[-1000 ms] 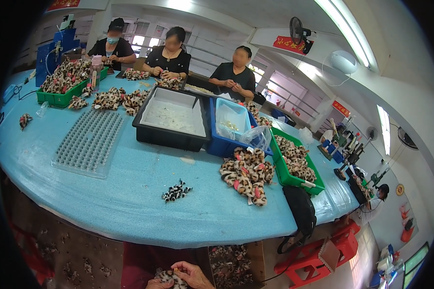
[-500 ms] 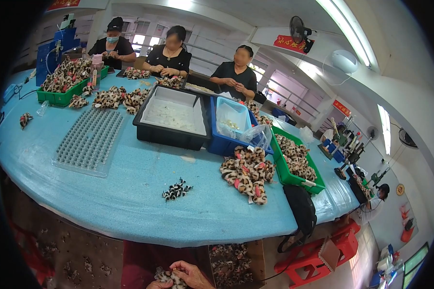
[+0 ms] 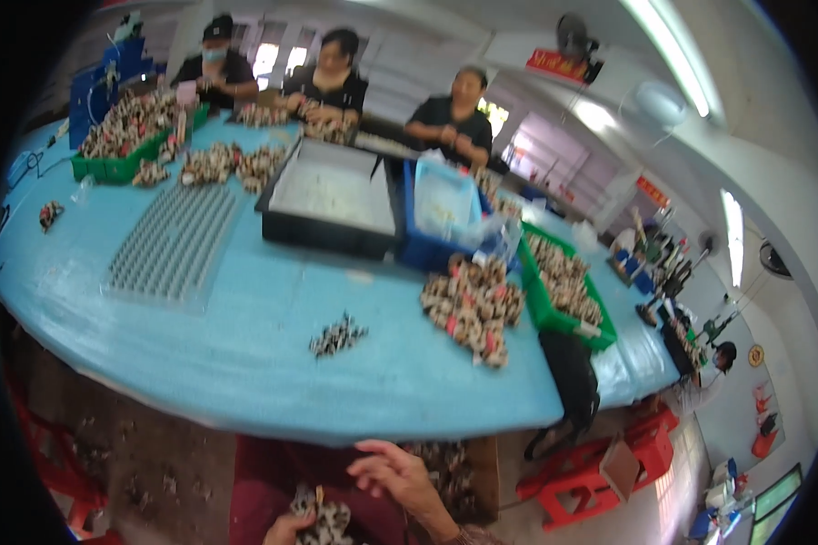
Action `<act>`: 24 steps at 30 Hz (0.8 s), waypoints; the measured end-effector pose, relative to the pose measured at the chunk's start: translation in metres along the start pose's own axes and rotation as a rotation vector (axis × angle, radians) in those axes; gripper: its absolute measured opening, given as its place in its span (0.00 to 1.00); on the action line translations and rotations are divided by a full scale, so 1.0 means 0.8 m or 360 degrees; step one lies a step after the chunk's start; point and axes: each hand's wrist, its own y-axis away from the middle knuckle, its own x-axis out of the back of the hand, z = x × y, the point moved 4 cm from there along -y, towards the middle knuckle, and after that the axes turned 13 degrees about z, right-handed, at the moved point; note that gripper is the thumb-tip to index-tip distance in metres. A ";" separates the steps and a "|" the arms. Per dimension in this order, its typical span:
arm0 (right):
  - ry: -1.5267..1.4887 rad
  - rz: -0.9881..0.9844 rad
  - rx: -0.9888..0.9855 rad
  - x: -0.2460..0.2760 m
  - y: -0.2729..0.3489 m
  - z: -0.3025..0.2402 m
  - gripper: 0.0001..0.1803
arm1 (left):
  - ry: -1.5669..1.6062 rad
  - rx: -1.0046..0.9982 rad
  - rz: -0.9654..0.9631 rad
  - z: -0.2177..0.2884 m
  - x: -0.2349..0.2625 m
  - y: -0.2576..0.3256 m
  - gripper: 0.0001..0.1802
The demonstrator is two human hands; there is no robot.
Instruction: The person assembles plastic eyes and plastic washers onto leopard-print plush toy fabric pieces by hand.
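"Head view: what does the left hand (image 3: 288,530) have?"

"One spotted plush piece (image 3: 327,524), low over the dark red trousers (image 3: 253,486), on the near side of the blue table (image 3: 200,363). Its fingers are drawn in on the left side of the plush, I'd guess so that the top and right side are free to work on."

"And the right hand (image 3: 395,475)?"

"Nothing shows in it, though it's blurred. Fingers loosely spread and partly bent, farther off and to the right of the plush, not touching it. Just right of that hand stands a cardboard box (image 3: 488,463) with spotted bits in it, probably placed there for a short reach."

"Why the lap?"

"Likely because it props the soft piece while one hand steadies it."

"And on top?"

"Near right, a plush heap (image 3: 473,309) lies just beside a green crate (image 3: 536,304) full of similar pieces, seemingly to suit the right arm. A black-and-white clump (image 3: 338,336) lies apart, perhaps as a different sort. Farther off, a black tray (image 3: 332,238) and a blue bin (image 3: 427,256) stand side by side, maybe shared with the people (image 3: 327,95) on the far side."
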 end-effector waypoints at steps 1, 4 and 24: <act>0.0083 0.0088 -0.0080 0.024 -0.013 0.017 0.14 | -0.0039 -0.0002 -0.0050 0.001 -0.019 -0.004 0.22; 0.0165 0.0035 -0.0430 0.038 -0.018 0.083 0.13 | -0.1291 -0.1097 0.0302 -0.006 -0.068 0.031 0.19; 0.0282 -0.0469 -0.0066 -0.035 0.003 0.118 0.10 | -0.1039 -0.0879 0.0218 -0.011 -0.061 0.035 0.17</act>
